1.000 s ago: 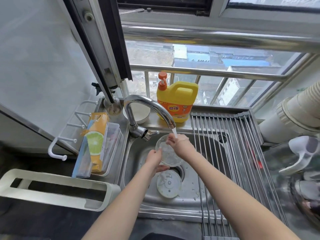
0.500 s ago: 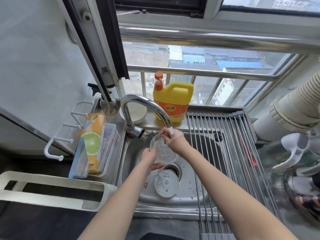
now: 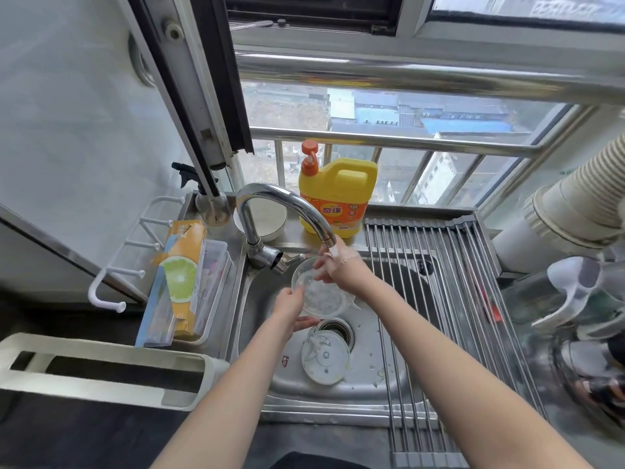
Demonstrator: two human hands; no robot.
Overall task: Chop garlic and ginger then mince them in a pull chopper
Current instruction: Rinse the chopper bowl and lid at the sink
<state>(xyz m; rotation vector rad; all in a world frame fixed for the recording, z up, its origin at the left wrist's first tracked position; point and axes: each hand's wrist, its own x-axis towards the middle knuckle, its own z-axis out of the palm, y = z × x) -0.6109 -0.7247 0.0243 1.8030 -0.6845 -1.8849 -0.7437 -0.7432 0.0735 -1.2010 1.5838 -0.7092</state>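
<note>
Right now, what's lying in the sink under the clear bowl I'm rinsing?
Below the clear bowl in the sink lie the round white chopper lid and the drain. The bowl and left hand cover whatever lies directly beneath them.

At the frame's centre, the chopper bowl (image 3: 321,292) sits above the sink (image 3: 372,363), under the tap (image 3: 287,211). The chopper lid (image 3: 325,360) lies in the sink below it. The detergent bottle (image 3: 338,198) stands behind; the drying rack (image 3: 449,299) spans the sink's right side.
</note>
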